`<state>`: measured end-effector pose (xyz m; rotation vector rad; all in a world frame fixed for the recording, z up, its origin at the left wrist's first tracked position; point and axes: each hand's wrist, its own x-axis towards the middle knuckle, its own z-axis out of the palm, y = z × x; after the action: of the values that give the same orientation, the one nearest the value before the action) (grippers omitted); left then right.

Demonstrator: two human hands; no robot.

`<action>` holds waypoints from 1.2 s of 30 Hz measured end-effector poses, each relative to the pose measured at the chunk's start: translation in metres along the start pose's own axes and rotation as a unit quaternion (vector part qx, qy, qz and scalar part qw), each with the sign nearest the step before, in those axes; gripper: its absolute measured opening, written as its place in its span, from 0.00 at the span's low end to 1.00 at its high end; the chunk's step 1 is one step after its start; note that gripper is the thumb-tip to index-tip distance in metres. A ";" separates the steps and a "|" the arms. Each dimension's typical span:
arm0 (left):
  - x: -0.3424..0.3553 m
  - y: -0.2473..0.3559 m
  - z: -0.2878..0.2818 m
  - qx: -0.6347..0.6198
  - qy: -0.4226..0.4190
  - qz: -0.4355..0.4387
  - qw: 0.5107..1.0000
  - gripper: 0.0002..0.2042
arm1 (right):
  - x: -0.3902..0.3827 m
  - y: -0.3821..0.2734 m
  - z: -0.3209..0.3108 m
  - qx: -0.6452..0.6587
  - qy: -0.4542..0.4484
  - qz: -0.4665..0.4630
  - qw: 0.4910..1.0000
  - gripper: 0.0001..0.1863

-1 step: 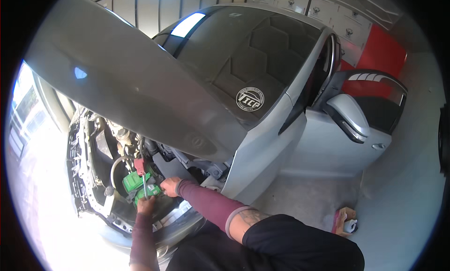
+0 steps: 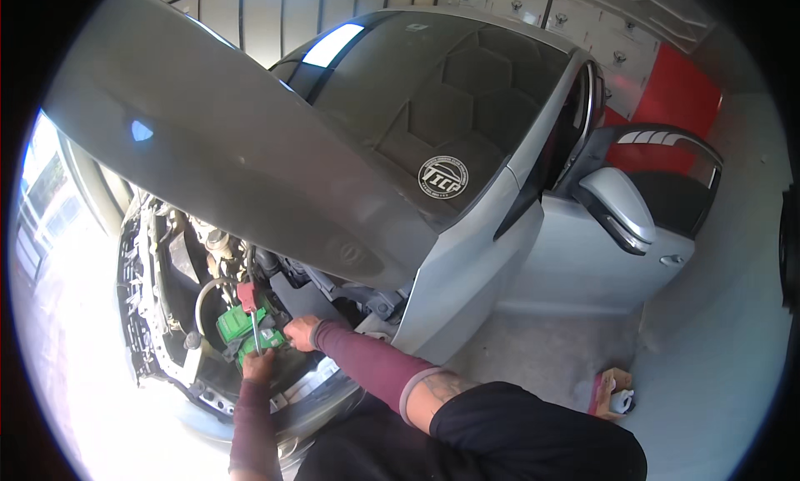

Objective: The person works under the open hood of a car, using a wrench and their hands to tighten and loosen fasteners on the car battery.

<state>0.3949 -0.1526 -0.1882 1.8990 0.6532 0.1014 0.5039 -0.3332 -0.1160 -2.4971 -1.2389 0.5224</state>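
A green car battery (image 2: 236, 323) sits in the open engine bay, with a red cover-like piece (image 2: 247, 296) at its far side. Running from that red piece toward me is a slim silver metal bar (image 2: 257, 331). My left hand (image 2: 257, 367) is closed at the bar's near end; whether the bar is a tool or a car part is not clear. My right hand (image 2: 302, 333) is closed just right of the battery, its fingertips hidden, so what it grips cannot be made out. A dark plastic box (image 2: 304, 300) lies beyond my right hand.
The raised grey hood (image 2: 233, 148) spans above the engine bay. A pale hose (image 2: 202, 302) curves left of the battery. Right of me, the silver front door (image 2: 596, 256) stands open with its mirror (image 2: 618, 204). A small cardboard box (image 2: 612, 392) rests on the floor.
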 end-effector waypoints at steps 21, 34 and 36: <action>-0.027 0.044 -0.004 -0.108 -0.027 -0.083 0.990 0.11 | -0.004 -0.008 -0.004 -0.059 -0.021 -0.009 0.998 0.13; 0.002 0.010 -0.004 -0.022 0.010 -0.043 0.999 0.16 | 0.007 -0.009 0.007 -0.070 -0.017 0.001 0.997 0.16; 0.004 0.002 -0.011 0.129 0.018 0.025 0.991 0.17 | 0.003 -0.013 0.006 -0.046 0.007 -0.020 0.999 0.15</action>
<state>0.3948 -0.1423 -0.1829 2.1672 0.6699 0.0863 0.4940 -0.3228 -0.1166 -2.5401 -1.3333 0.4481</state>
